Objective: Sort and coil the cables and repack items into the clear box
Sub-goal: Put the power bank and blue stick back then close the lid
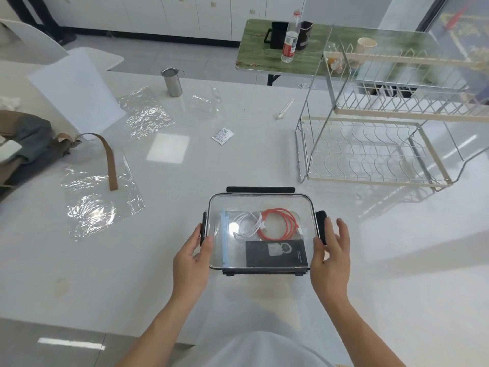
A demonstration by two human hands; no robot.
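Head view: you had both hands at the clear box [262, 200], lid on, near the desk's [264, 160] front edge.

Your left hand [191, 256] pinched the left rim, thumb on top; your right hand [330, 256] rested on the right side by the black latch [321, 225], fingers loosely spread. Inside lay a coiled orange cable [281, 224], a coiled white cable [247, 225] and a flat black booklet [276, 253]. Rigid, smooth plastic, likely light and slippery: best held by the short sides.
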